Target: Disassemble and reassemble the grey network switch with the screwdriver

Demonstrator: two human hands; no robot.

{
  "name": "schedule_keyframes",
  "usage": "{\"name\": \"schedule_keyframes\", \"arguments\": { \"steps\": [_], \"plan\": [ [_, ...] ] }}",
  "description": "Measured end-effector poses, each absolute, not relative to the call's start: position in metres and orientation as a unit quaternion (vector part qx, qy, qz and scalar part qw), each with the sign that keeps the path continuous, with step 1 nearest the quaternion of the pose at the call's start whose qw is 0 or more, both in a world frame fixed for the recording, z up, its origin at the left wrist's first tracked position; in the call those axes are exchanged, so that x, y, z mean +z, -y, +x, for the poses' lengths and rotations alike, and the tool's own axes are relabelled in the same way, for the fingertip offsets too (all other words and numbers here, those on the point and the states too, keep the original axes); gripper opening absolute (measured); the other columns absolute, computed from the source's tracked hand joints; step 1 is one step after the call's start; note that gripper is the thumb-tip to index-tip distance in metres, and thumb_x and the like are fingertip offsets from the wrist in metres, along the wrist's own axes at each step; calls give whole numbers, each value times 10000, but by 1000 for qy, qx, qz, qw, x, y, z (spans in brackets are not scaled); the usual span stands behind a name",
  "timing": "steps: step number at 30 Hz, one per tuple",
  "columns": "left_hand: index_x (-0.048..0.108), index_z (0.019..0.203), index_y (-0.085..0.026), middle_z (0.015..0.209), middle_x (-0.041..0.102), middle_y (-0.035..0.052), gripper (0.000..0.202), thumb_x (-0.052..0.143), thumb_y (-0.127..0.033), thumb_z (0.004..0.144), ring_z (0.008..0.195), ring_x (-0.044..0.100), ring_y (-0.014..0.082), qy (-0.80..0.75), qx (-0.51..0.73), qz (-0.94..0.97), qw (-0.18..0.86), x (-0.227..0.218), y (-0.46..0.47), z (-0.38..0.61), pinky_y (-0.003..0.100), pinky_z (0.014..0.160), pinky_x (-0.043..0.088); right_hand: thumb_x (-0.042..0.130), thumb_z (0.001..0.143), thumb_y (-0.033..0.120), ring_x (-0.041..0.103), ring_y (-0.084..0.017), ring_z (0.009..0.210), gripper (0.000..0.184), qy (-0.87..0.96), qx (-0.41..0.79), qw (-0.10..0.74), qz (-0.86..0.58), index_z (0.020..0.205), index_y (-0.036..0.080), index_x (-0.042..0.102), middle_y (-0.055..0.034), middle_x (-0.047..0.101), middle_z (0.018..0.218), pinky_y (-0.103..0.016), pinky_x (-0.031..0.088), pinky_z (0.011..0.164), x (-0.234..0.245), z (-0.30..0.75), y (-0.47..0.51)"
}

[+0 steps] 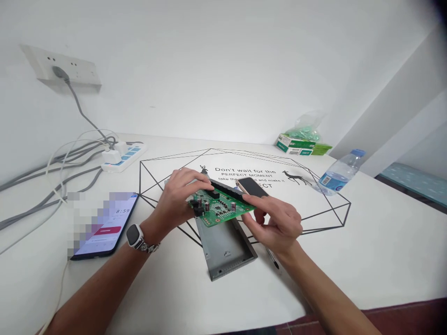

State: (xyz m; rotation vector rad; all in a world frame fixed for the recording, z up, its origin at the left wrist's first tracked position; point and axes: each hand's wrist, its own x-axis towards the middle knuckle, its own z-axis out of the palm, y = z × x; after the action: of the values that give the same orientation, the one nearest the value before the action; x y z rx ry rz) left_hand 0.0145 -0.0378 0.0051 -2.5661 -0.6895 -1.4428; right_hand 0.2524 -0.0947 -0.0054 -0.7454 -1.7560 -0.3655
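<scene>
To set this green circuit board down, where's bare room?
Bare white tabletop lies right of the black pen, below the clear plastic water bottle. Another strip runs between the black smartphone and grey metal tray. Crowded: far left, around grey cables and the white power strip.

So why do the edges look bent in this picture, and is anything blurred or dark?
In the head view, the edge of the table looks bowed, probably from a wide lens; light is soft and even around the green circuit board; a blocky mosaic covers part of the phone; a dark blur sits in the top right corner.
</scene>
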Motion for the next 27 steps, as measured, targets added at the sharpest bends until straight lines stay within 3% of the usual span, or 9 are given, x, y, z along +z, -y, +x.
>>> {"name": "schedule_keyframes", "arguments": {
  "steps": [5, 9, 12, 15, 19, 22, 27],
  "plan": [
    [675, 990, -239, 1024, 733, 52, 191, 720, -174, 816, 938, 617, 225, 238, -485, -837, 81, 6, 38, 13, 391, 798, 415, 685, 815, 199, 420, -120, 416, 142, 737, -178, 546, -356, 902, 295, 743, 57, 464, 467, -285, 347, 436, -2, 262, 87],
    [667, 951, -234, 1009, 737, 38, 185, 730, -158, 795, 933, 617, 226, 242, -477, -839, 98, 8, 38, 12, 394, 801, 405, 666, 830, 175, 432, -117, 450, 140, 748, -120, 550, -352, 912, 279, 714, 50, 474, 521, -274, 367, 449, 2, 266, 82],
    [657, 940, -231, 1010, 736, 31, 211, 723, -126, 768, 940, 619, 232, 248, -463, -844, 111, 9, 38, 12, 399, 807, 402, 694, 796, 190, 485, -148, 572, 240, 743, -109, 552, -362, 1023, 269, 690, 12, 523, 665, -295, 430, 515, 5, 266, 81],
    [647, 932, -226, 1014, 737, 34, 198, 722, -134, 773, 944, 617, 238, 253, -450, -847, 129, 10, 39, 12, 405, 810, 399, 740, 726, 262, 553, -229, 814, 411, 725, -179, 566, -349, 1130, 269, 666, -55, 518, 893, -386, 519, 659, 7, 260, 84],
    [635, 922, -221, 1012, 739, 40, 166, 712, -147, 796, 935, 613, 241, 258, -438, -848, 149, 11, 40, 13, 413, 814, 394, 750, 736, 207, 553, -294, 1051, 361, 735, -222, 553, -324, 1084, 274, 680, -102, 472, 1127, -456, 535, 800, 4, 251, 89],
    [632, 920, -213, 1016, 737, 41, 164, 700, -128, 797, 937, 610, 242, 260, -434, -848, 157, 11, 41, 15, 414, 818, 395, 705, 786, 123, 572, -288, 1060, 269, 762, -201, 528, -315, 1008, 274, 707, -99, 524, 1150, -437, 533, 779, 1, 251, 89],
    [643, 986, -209, 1056, 724, 51, 212, 709, -140, 797, 968, 615, 245, 269, -427, -851, 145, 12, 40, 13, 408, 818, 406, 667, 818, 32, 641, -234, 928, 339, 788, -144, 536, -266, 1044, 280, 714, -81, 641, 1095, -378, 557, 678, 1, 261, 83]
  ]
}}
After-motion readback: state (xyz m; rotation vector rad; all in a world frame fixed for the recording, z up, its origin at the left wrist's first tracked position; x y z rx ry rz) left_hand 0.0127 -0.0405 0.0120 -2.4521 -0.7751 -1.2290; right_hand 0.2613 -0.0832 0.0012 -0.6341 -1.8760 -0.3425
